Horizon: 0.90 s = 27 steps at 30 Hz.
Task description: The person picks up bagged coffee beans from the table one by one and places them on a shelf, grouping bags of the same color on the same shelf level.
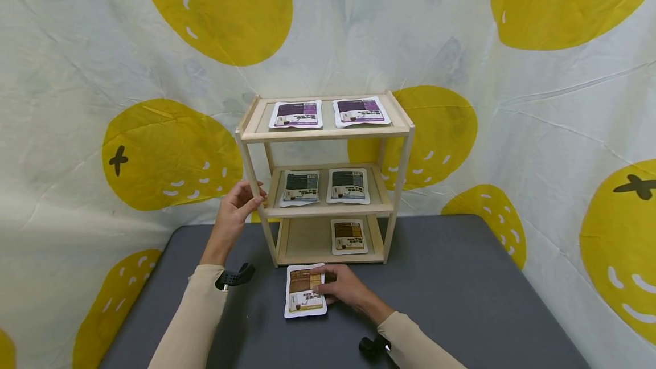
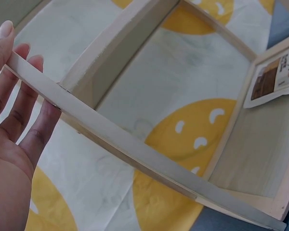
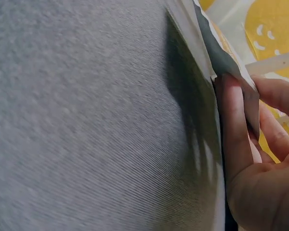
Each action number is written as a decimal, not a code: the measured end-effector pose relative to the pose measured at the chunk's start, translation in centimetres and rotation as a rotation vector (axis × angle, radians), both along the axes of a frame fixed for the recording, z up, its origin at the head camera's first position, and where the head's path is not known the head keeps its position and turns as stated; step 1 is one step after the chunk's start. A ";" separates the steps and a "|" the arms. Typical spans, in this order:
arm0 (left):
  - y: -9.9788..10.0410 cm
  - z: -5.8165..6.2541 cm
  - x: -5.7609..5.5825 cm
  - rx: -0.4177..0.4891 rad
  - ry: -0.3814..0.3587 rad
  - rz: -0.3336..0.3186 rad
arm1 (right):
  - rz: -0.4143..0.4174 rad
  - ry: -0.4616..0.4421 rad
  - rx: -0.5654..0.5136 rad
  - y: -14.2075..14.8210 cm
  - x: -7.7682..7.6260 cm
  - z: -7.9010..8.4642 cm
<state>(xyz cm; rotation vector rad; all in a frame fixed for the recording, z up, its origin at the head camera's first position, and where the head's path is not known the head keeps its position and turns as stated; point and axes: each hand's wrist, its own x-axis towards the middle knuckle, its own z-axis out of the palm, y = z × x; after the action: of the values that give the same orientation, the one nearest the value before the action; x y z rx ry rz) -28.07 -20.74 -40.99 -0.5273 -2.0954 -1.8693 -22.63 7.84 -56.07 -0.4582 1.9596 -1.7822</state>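
Observation:
My left hand (image 1: 237, 210) grips the left front post (image 1: 250, 167) of a small three-tier wooden shelf (image 1: 333, 209), at the middle tier's height. In the left wrist view, the thumb and fingers (image 2: 36, 130) lie on either side of that pale post. Just in front of the bottom tier, a flat white pouch with a brown and yellow label (image 1: 306, 298) is held by its right edge in my right hand (image 1: 345, 289). The right wrist view has the thumb and fingers pinching the pouch's edge (image 3: 241, 72), close over the dark cloth.
Another brown-labelled pouch (image 1: 349, 237) lies at the right of the bottom tier. Two green-labelled pouches (image 1: 348, 185) are on the middle tier, and two purple-labelled pouches (image 1: 361, 111) on top. Behind the dark table (image 1: 461, 300) hangs a fruit-patterned cloth (image 1: 328, 27).

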 end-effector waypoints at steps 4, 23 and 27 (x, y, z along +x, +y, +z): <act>0.0 0.0 0.1 0.003 0.003 0.003 | 0.000 -0.007 -0.023 0.1 -0.3 0.1; 0.0 -0.1 0.1 -0.003 0.002 0.004 | -0.076 -0.037 -0.042 0.5 -1.1 1.1; 0.0 -0.2 0.1 0.005 0.015 0.002 | -0.073 -0.045 -0.055 0.7 -1.2 1.4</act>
<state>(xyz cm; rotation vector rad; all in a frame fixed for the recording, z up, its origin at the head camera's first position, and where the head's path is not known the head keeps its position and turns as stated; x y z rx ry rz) -27.98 -20.78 -41.16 -0.5356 -2.0811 -1.8630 -23.87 8.53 -54.68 -0.3653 1.9233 -1.8797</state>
